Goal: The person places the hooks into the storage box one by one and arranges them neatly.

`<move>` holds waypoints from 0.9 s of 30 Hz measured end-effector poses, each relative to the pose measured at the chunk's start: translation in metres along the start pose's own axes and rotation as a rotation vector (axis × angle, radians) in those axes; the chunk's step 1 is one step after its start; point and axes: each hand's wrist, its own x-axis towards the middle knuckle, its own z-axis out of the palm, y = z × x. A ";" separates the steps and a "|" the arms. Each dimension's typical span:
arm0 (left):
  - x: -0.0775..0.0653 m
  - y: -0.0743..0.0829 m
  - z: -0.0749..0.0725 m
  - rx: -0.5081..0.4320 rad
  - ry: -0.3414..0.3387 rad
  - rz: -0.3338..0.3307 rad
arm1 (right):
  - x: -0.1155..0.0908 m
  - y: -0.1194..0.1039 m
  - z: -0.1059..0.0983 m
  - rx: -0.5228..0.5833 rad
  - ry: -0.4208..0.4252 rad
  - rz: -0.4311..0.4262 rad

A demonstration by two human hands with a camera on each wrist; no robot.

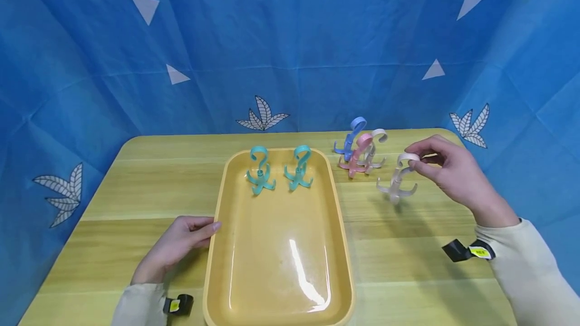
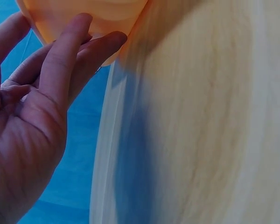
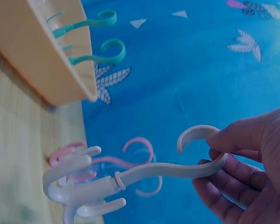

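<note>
My right hand (image 1: 446, 167) pinches the curled top of a white swivel hook (image 1: 396, 183) with several prongs, held by the table's right side. In the right wrist view, thumb and fingers of the right hand (image 3: 252, 163) close on the curl of the white hook (image 3: 79, 189). At the left rim of the yellow tray (image 1: 219, 205), my left hand (image 1: 174, 243) has its thumb over the edge and fingers against the outer wall. Two teal hooks, the left one (image 1: 260, 177) and the right one (image 1: 298, 175), stand at the tray's far end.
Right of the tray, a blue hook (image 1: 348, 147), a pink hook (image 1: 355, 162) and another white hook (image 1: 370, 160) stand close together on the wooden table (image 1: 149, 180). A blue curtain (image 1: 317, 39) borders the table's back and sides.
</note>
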 end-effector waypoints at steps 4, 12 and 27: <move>0.001 -0.003 0.002 0.002 -0.004 0.003 | -0.002 -0.015 -0.001 -0.015 -0.011 -0.017; -0.002 -0.002 -0.001 0.003 0.008 0.000 | 0.005 -0.042 0.011 0.002 -0.068 -0.181; -0.001 -0.001 -0.002 -0.053 -0.040 0.012 | 0.017 -0.075 0.027 0.060 -0.149 -0.375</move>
